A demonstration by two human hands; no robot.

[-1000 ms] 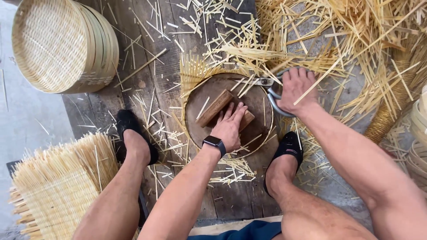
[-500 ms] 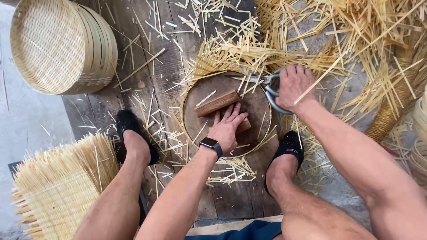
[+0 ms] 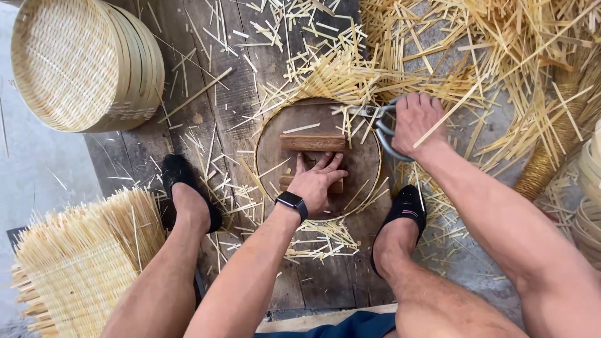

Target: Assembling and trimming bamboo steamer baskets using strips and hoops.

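Note:
A round, dark wooden disc (image 3: pixel 363 159) with a bamboo rim lies on the plank floor between my feet. Two brown wooden bars cross it; the upper bar (image 3: pixel 312 143) lies bare. My left hand (image 3: pixel 318 180), with a black watch on the wrist, presses flat on the disc and covers most of the lower bar (image 3: pixel 339 187). My right hand (image 3: pixel 414 120) grips the grey handles of a pair of metal shears (image 3: pixel 374 117) at the disc's upper right edge. The blades point left over the rim.
Cut bamboo strips (image 3: pixel 438 50) litter the floor behind and to the right of the disc. A stack of round woven trays (image 3: pixel 81 62) leans at the upper left. An unfinished woven mat (image 3: pixel 75 263) lies at the lower left. More bamboo rims (image 3: pixel 588 200) stand at the right edge.
The disc has turned, so the bars now lie level instead of tilted. My left hand slid down from the upper bar to the lower one. The fringe of strips moved from the left rim to the top.

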